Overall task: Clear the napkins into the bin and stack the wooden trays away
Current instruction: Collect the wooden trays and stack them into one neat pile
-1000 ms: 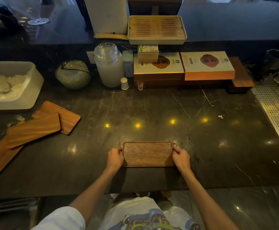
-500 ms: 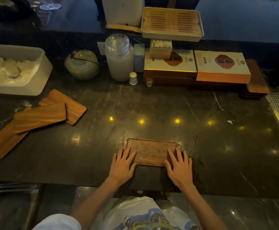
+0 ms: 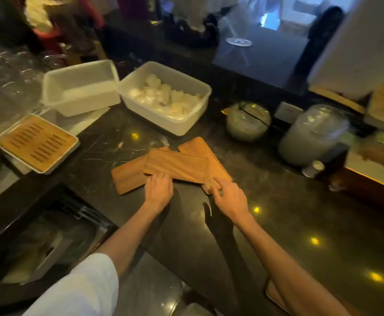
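Note:
Three wooden trays lie overlapping on the dark marble counter [image 3: 277, 224]. The top tray [image 3: 177, 165] rests across a left tray [image 3: 127, 179] and a back tray [image 3: 197, 147]. My left hand [image 3: 159, 190] curls over the top tray's near left edge. My right hand [image 3: 229, 197] grips its right end, where it meets the back tray's corner. A further wooden tray [image 3: 272, 293] peeks out under my right forearm at the counter's near edge. A white bin [image 3: 193, 126] behind the trays holds crumpled white napkins [image 3: 163, 99].
A second white bin [image 3: 81, 92] stands left of the first. A slatted tea tray [image 3: 35, 144] sits at the far left. A round glass bowl [image 3: 248, 122] and a big glass jar [image 3: 311, 135] stand to the right. An open recess [image 3: 49, 242] lies below the counter's left end.
My view has swung left. Both hands left the tray in front of me and moved onto the pile of three trays at the left, closing on the top one.

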Action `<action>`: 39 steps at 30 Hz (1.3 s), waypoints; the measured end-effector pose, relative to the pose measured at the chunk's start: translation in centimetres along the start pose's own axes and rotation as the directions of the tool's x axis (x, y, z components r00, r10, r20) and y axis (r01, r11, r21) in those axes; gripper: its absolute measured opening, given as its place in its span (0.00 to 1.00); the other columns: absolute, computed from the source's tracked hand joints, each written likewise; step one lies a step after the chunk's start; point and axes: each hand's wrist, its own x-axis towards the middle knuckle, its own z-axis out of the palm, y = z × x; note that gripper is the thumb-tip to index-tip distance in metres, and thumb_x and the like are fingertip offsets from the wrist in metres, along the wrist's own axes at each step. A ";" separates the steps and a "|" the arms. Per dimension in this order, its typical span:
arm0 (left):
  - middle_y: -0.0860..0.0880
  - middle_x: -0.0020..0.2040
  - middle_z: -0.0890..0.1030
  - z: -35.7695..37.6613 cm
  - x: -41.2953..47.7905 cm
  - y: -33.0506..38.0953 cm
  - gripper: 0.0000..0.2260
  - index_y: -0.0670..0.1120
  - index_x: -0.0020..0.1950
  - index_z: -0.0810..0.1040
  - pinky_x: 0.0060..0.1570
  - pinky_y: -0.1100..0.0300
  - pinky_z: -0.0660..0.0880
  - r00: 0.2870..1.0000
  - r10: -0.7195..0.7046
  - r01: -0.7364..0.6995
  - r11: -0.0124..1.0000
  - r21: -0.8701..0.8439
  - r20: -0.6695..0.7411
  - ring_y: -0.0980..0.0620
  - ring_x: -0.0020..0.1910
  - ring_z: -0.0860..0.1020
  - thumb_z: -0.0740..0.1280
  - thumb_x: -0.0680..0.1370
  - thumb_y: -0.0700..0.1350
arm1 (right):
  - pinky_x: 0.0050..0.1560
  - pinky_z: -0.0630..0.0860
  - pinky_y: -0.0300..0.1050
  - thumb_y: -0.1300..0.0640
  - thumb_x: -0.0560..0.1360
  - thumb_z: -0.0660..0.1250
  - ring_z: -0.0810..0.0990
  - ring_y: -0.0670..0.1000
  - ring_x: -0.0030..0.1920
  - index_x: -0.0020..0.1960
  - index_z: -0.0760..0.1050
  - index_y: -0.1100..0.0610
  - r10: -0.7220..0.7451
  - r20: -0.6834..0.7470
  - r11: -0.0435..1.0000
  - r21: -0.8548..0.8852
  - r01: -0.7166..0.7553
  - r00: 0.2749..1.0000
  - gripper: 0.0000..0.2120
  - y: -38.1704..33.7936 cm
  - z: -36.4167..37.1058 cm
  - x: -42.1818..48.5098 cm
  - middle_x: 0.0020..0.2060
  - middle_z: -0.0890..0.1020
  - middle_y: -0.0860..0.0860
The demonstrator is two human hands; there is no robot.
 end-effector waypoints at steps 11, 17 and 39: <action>0.36 0.61 0.78 0.4 11.5 -9.7 0.17 0.37 0.59 0.78 0.60 0.47 0.74 0.862 -0.302 0.414 0.883 -0.221 0.407 0.36 0.60 0.76 0.60 0.78 0.47 | 0.71 0.65 0.57 0.48 0.79 0.60 0.67 0.61 0.71 0.78 0.54 0.58 0.332 0.146 0.915 0.191 -0.356 0.932 0.32 -4.1 6.7 12.0 0.74 0.66 0.59; 0.39 0.56 0.79 1.7 12.1 -8.9 0.11 0.38 0.54 0.79 0.55 0.46 0.79 0.853 -0.349 0.493 0.783 -0.379 0.388 0.41 0.53 0.80 0.62 0.79 0.43 | 0.72 0.63 0.53 0.51 0.80 0.60 0.65 0.58 0.73 0.79 0.52 0.55 0.307 0.139 0.898 0.285 -0.335 0.942 0.31 -3.9 7.5 11.7 0.75 0.64 0.55; 0.37 0.50 0.84 3.0 -8.3 24.3 0.13 0.36 0.54 0.81 0.44 0.57 0.72 0.892 0.175 0.186 0.698 -0.691 0.416 0.41 0.51 0.82 0.63 0.81 0.45 | 0.67 0.72 0.60 0.56 0.79 0.63 0.73 0.54 0.68 0.75 0.65 0.50 0.681 -0.125 0.566 0.716 -0.409 0.722 0.24 22.3 -7.4 -21.5 0.68 0.75 0.53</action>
